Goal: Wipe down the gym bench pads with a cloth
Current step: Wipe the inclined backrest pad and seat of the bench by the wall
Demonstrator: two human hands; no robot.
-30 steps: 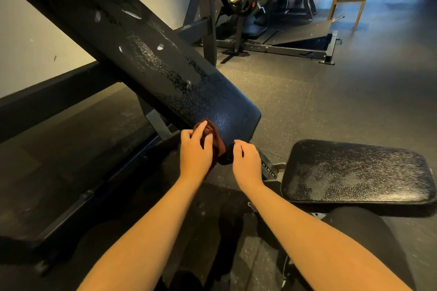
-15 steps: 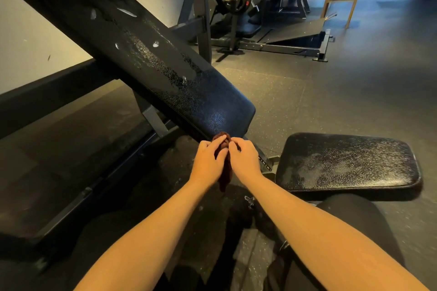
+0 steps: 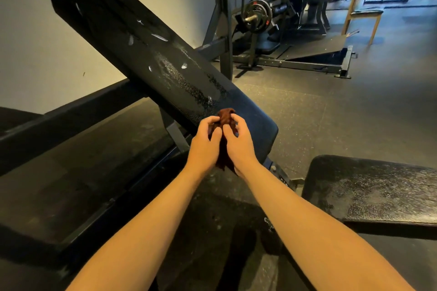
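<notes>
A black inclined back pad (image 3: 151, 54) slopes from upper left down to the centre, speckled with white residue and droplets. A flat black seat pad (image 3: 373, 189) lies at the lower right, also covered in white spray marks. A dark red-brown cloth (image 3: 225, 117) is bunched between both hands in front of the back pad's lower end. My left hand (image 3: 204, 146) and my right hand (image 3: 238, 144) each pinch the cloth with curled fingers. Most of the cloth hangs hidden between the palms.
A black steel frame beam (image 3: 71, 120) runs along the left by the pale wall. Behind stand a plate-loaded machine (image 3: 257, 14) with a sloped footplate (image 3: 316, 49) and a wooden-legged stool (image 3: 364, 16). Dark rubber flooring (image 3: 354, 106) spreads to the right.
The cloth came off the lower edge of the back pad, and both hands came together around it. The view tilted up, showing the whole back pad.
</notes>
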